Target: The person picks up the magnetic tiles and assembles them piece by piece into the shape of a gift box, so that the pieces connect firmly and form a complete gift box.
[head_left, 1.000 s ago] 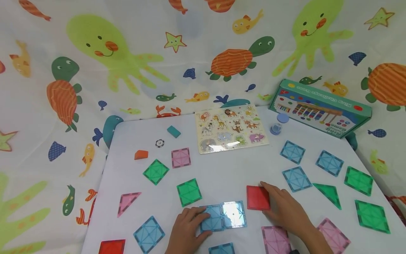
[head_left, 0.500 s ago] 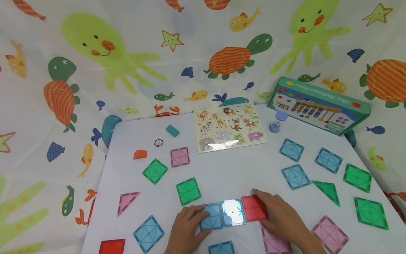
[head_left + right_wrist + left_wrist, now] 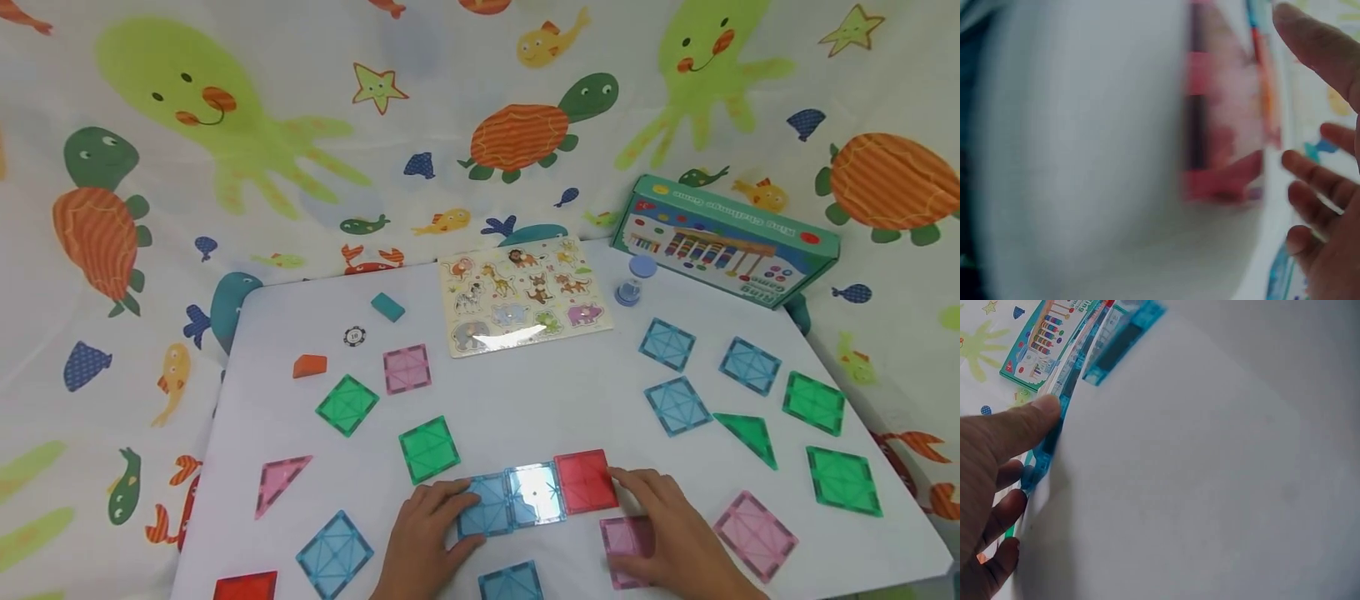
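Three magnetic tiles sit edge to edge in a row in the head view: a blue tile (image 3: 491, 510), a shinier blue tile (image 3: 535, 493) and a red tile (image 3: 588, 481). My left hand (image 3: 422, 533) pinches the left end of the row, thumb and fingers at the first blue tile's edges. In the left wrist view the thumb lies against that blue tile (image 3: 1054, 440). My right hand (image 3: 667, 529), fingers spread and loosely bent, is just right of the red tile. It partly covers a pink tile (image 3: 621, 533); the right wrist view is blurred.
Another blue tile (image 3: 512, 581) lies in front of the row, a green tile (image 3: 429, 450) behind it. More loose tiles lie to both sides, including a pink one (image 3: 756, 536). An animal puzzle board (image 3: 525, 296) and a game box (image 3: 727, 240) stand at the back.
The right hand brought the red tile leftward and nearer, against the blue pair, then let go and drew back right. The left hand kept its hold; the head view shifted slightly.
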Available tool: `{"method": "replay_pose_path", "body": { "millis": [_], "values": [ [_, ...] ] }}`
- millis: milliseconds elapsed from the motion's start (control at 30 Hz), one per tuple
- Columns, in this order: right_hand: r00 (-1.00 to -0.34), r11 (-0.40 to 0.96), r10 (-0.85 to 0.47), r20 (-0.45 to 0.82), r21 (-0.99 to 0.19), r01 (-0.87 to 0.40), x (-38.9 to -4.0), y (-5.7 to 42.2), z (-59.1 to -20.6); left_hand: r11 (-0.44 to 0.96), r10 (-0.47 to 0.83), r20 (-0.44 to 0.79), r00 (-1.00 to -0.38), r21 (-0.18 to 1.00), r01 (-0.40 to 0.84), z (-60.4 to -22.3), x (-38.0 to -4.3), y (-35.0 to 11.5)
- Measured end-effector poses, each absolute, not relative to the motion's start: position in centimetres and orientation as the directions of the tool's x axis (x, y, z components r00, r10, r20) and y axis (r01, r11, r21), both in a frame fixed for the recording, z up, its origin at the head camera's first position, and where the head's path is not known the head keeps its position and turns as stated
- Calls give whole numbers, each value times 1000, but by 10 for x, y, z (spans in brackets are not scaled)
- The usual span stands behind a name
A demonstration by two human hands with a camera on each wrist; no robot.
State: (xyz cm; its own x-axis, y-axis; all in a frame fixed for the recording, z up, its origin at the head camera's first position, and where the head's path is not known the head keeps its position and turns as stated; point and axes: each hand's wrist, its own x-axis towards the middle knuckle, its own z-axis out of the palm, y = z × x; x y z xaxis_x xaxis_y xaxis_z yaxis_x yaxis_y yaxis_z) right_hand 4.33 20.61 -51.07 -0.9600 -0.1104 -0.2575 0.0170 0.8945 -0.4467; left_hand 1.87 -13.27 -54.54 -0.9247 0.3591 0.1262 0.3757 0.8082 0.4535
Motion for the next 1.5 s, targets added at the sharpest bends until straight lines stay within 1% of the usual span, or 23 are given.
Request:
{"method": "replay_pose_path", "body": {
  "millis": [133,367,433,567,633,700,833,933,1100,1200,1300,1500],
  "values": [
    [-953,915,-155,-260,-400,-39,59,210,-515,808,353,120,-928,461,367,-544,17,-135],
    [-956,949,-69,-285,-313,25,61,224,-507,795,353,127,-927,481,369,-546,17,-135],
    [-957,948,-68,-281,-316,25,61,228,-506,793,355,129,-926,483,372,-546,18,-135],
    [-961,928,-167,-222,-364,-77,63,223,-514,796,358,120,-926,480,369,-547,17,-137],
    [-959,920,-213,-187,-370,-132,64,218,-519,796,354,118,-928,482,365,-547,17,-138],
    [-960,919,-198,-196,-377,-113,62,215,-521,792,355,121,-927,487,367,-548,17,-139],
    [-966,931,-105,-237,-365,-11,55,224,-517,776,358,144,-922,503,380,-552,18,-138],
    [-965,941,-58,-254,-337,32,45,237,-513,765,364,154,-919,514,389,-554,19,-138],
    [-977,954,-63,-204,-299,1,22,251,-511,763,364,159,-918,514,392,-555,20,-139],
    [-981,947,-102,-167,-318,-44,12,251,-511,761,363,157,-919,518,389,-552,20,-140],
    [-978,936,-132,-161,-344,-70,6,249,-511,763,365,139,-921,522,381,-549,20,-140],
    [-977,922,-154,-148,-377,-88,4,241,-513,762,373,106,-922,532,370,-545,18,-142]
  ]
}}
